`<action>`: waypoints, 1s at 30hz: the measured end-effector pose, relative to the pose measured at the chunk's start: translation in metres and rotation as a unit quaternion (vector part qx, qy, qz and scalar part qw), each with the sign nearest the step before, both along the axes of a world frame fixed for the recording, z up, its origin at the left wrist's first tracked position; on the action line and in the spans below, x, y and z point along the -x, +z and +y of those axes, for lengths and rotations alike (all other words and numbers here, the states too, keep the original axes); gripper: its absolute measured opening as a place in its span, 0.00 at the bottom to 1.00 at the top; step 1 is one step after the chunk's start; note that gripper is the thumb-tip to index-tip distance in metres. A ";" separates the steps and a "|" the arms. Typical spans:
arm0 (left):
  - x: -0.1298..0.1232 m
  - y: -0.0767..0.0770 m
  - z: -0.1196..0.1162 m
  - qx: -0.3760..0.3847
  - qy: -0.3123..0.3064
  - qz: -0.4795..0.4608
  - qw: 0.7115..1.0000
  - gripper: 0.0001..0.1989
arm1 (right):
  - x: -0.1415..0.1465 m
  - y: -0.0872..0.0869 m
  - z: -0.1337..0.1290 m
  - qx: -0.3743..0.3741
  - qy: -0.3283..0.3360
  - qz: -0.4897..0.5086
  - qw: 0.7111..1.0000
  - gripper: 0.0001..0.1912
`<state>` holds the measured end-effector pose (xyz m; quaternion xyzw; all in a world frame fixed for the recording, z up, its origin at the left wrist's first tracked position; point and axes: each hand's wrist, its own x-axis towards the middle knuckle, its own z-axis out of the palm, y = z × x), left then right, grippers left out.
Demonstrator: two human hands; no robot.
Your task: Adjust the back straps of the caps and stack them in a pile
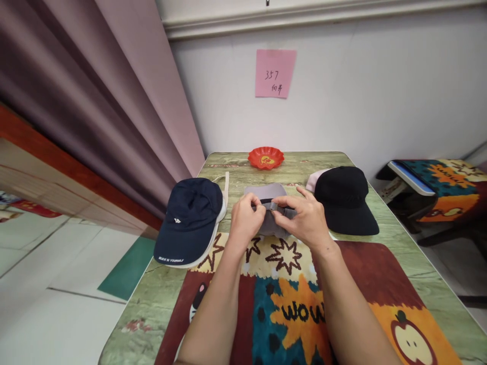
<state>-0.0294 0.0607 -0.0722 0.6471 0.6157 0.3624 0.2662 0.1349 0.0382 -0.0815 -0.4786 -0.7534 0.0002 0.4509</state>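
Observation:
A grey cap [266, 191] lies at the middle of the table, its back strap [271, 206] facing me and its brim pointing away. My left hand [247, 215] pinches the strap's left part between thumb and finger. At the strap's buckle [274, 206], my right hand [304, 215] grips with thumb and forefinger, the other fingers partly raised. Both hands cover much of the cap's sides. To the left sits a navy cap [194, 213] stacked on a white cap [221, 215]. On the right a black cap [344, 197] rests over a pale pink cap [312, 180].
A red scalloped dish [266, 158] stands at the table's far edge. Under my forearms spreads a colourful mat [289, 304] on the green wood-patterned table [232, 167]. A purple curtain [125, 81] hangs at left, and a stool [449, 187] stands to the right.

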 end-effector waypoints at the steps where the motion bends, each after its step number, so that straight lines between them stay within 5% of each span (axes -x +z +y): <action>1: 0.000 -0.001 0.000 0.010 -0.013 -0.005 1.000 0.06 | 0.001 0.000 0.000 -0.002 0.002 -0.001 1.000 0.08; 12: 0.006 -0.008 0.004 -0.013 -0.006 -0.053 0.999 0.06 | 0.003 0.002 -0.002 0.028 0.027 -0.006 0.999 0.09; 14: 0.008 -0.007 0.004 0.024 -0.041 -0.115 0.992 0.04 | 0.001 0.001 -0.001 0.037 0.033 0.001 0.999 0.10; 18: 0.011 -0.002 0.002 0.129 -0.176 -0.237 0.947 0.16 | -0.004 0.003 0.000 0.066 0.060 0.017 0.996 0.13; 21: 0.013 -0.001 0.002 0.148 -0.214 -0.232 0.937 0.15 | -0.007 0.003 0.000 0.121 0.066 0.053 0.989 0.17; 27: 0.025 -0.006 0.009 0.126 -0.199 -0.235 0.943 0.14 | -0.023 -0.003 0.004 0.276 0.102 0.073 0.953 0.19; 30: 0.029 -0.006 0.011 0.088 -0.194 -0.195 0.957 0.11 | -0.026 -0.006 0.007 0.296 0.099 0.099 0.945 0.19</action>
